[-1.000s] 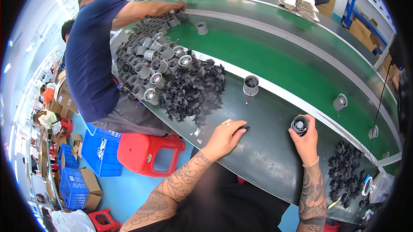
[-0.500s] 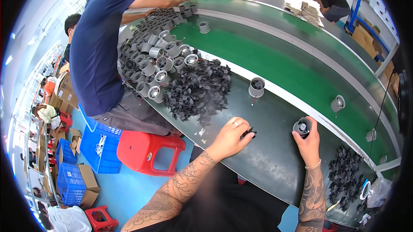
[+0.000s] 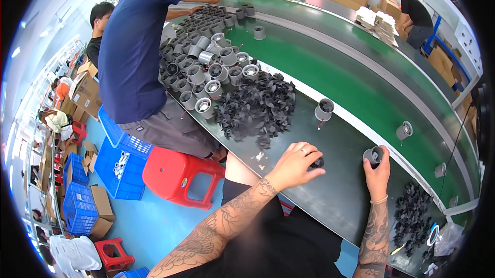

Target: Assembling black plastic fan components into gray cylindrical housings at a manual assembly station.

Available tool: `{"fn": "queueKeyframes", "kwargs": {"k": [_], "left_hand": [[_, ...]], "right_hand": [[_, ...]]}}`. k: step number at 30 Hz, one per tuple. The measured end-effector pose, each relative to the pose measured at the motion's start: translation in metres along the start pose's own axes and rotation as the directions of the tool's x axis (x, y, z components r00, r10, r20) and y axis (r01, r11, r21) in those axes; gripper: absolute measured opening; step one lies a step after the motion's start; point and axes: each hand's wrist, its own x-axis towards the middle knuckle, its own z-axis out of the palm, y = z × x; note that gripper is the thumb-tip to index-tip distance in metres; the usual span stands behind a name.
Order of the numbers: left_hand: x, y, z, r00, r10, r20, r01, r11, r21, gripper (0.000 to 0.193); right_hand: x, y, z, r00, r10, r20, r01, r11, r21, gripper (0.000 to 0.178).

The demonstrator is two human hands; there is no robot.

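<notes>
My left hand [image 3: 298, 166] is over the dark worktable [image 3: 330, 190], fingers curled around a small black fan blade [image 3: 318, 163] that is partly hidden by them. Gripped in my right hand [image 3: 378, 175] is a grey cylindrical housing [image 3: 372, 155], its open end tilted so that little of its inside shows. The two hands are apart. Between and beyond them a similar grey housing with a black fan [image 3: 324, 110] stands by the belt edge, a short red wire hanging from it. A heap of black fan blades [image 3: 258, 108] lies to the left of my left hand.
Many grey housings [image 3: 196, 74] crowd the table's far left, where a person in a blue shirt [image 3: 135, 51] reaches over. The green conveyor belt [image 3: 330, 66] carries a few housings. More black blades [image 3: 412, 213] lie at right. A red stool [image 3: 175, 175] stands left.
The view has shifted, so the scene sits farther right. My right hand has turned the housing, and its inner parts show less. Both hands keep hold of their parts.
</notes>
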Motion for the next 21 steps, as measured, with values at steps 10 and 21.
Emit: {"fn": "queueKeyframes", "kwargs": {"k": [10, 21], "left_hand": [[-0.008, -0.013, 0.007, 0.998, 0.064, -0.017, -0.066, 0.982, -0.175, 0.028], [-0.004, -0.017, 0.011, 0.893, -0.414, 0.177, 0.426, 0.651, -0.628, 0.029]], "right_hand": [[0.005, 0.009, 0.005, 0.995, 0.005, -0.098, -0.009, 0.999, -0.043, 0.056], [0.003, 0.004, 0.005, 0.992, 0.017, -0.128, -0.018, 1.000, -0.009, 0.061]]}}
